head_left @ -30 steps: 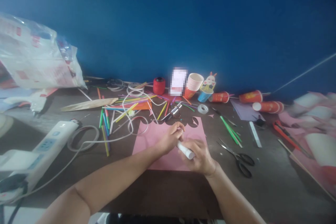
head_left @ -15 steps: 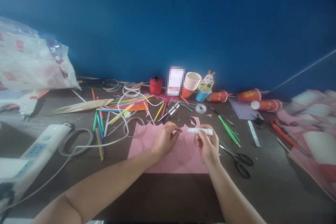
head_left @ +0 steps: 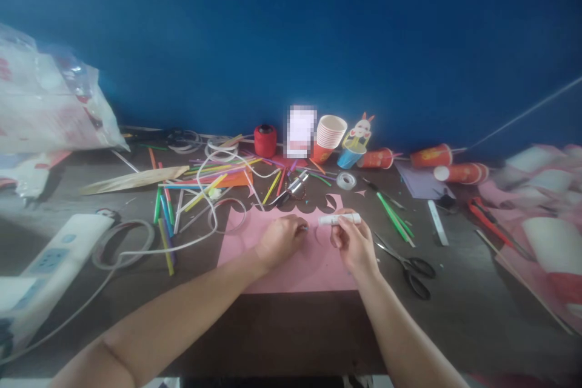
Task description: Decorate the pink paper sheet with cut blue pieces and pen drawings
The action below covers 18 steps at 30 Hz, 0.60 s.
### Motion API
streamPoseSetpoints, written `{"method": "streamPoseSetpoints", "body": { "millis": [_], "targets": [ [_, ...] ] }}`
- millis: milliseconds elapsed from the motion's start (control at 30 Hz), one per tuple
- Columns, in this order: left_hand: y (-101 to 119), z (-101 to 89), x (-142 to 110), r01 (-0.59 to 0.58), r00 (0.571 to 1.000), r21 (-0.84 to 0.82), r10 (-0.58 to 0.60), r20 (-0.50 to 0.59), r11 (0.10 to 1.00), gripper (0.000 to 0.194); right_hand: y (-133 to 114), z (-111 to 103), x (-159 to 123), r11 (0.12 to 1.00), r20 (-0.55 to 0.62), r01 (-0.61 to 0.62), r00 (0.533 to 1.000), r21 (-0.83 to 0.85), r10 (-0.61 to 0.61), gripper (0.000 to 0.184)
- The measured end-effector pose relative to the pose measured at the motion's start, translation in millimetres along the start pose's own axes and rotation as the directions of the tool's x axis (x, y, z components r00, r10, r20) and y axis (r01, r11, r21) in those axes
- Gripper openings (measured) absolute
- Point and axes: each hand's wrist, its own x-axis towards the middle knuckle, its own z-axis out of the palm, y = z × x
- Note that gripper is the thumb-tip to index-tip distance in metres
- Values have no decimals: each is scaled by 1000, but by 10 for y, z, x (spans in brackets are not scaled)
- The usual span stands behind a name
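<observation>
My right hand (head_left: 357, 242) grips a slim white tube (head_left: 341, 219), whose narrower end points left; whether it is a glue tube or a marker I cannot tell. Facing that end, my left hand (head_left: 282, 237) is closed in a pinch. A tiny bluish speck shows at its fingertips, too small to name. Both hands are over a pink paper sheet (head_left: 291, 276) with scalloped cut-outs along its far edge. Scissors (head_left: 407, 264) with black handles lie just right of my right hand.
Coloured straws (head_left: 213, 179) and a white cable (head_left: 182, 248) spread across the left. A power strip (head_left: 57, 260) lies nearer. Stacked paper cups (head_left: 331, 133), red thread spool (head_left: 265, 140) and clear tape roll (head_left: 346, 180) line the back. A red cutter (head_left: 493, 224) lies right.
The white tube has turned from pointing towards me to lying nearly level, pointing left. My hands have drawn apart, and my left fingers have curled in more.
</observation>
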Motion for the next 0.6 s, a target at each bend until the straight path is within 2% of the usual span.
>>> {"method": "streamPoseSetpoints", "body": {
  "millis": [200,333,500,600],
  "targets": [
    [70,-67,-24,-12,999,-47,13,30,999,31,8,-14,3,1000,12,8,1000,-27,-8,15],
    [45,-71,1,-25,999,-84,22,-30,996,24,-5,-9,0,999,25,10,1000,-31,-9,14],
    [48,-64,11,28,993,-163,-46,-107,986,23,-11,-2,-11,999,54,12,999,-42,-9,14],
    [117,-84,-19,-42,998,-159,32,-62,986,24,4,20,-38,998,109,12,994,-58,-5,14]
  ]
}}
